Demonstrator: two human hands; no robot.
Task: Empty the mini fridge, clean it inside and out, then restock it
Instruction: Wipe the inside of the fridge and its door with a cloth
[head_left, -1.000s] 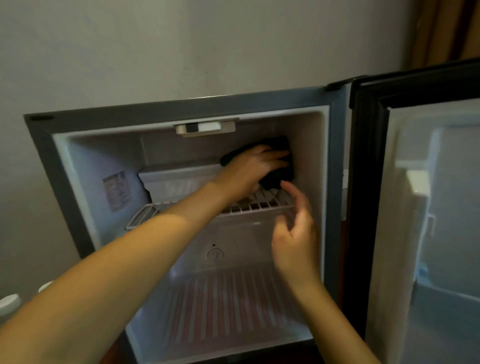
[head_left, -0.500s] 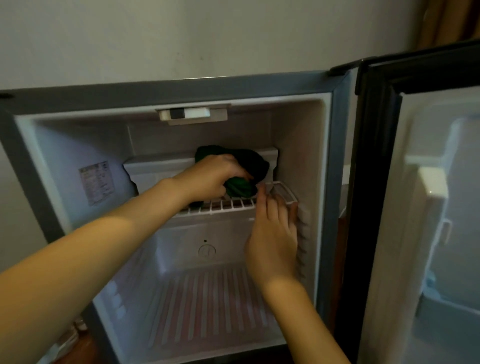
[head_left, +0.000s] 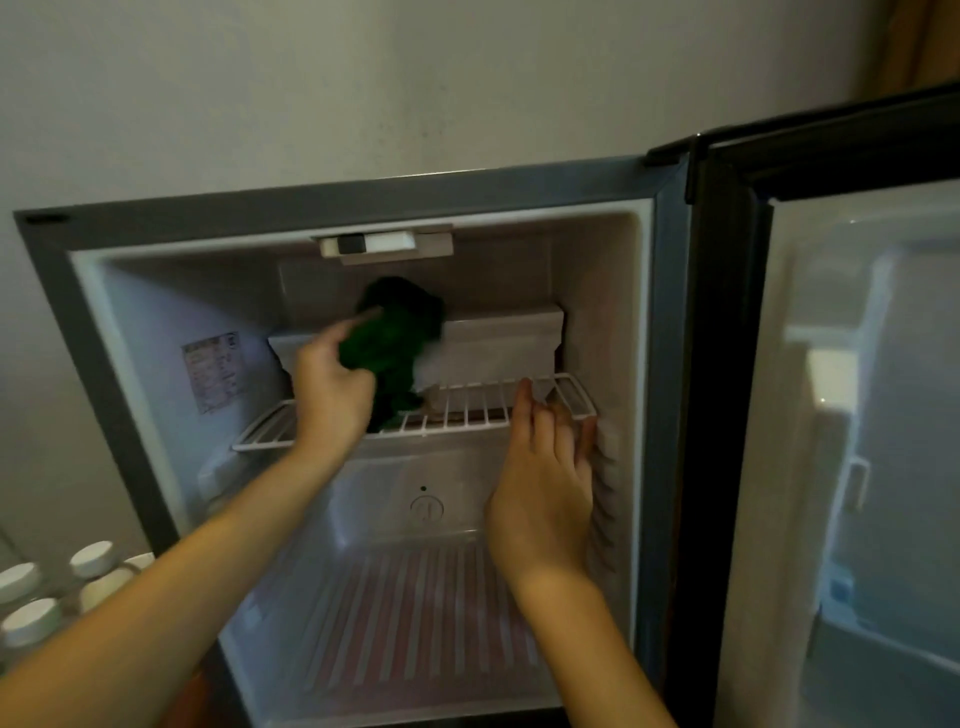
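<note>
One mini fridge (head_left: 363, 200) stands open before us, with one wire shelf (head_left: 467, 410) inside. Above the shelf's left half, our left hand (head_left: 332, 395) grips one green cloth (head_left: 395, 338). Our right hand (head_left: 540, 499), fingers straight, touches the shelf's front right edge. Perhaps four white-capped bottles (head_left: 31, 618) stand well below-left of the shelf.

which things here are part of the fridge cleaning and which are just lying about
In use: green cloth, gripped by left hand; wire shelf, right hand on it; mini fridge.
Lying about: white-capped bottles beside fridge; curtain.
</note>
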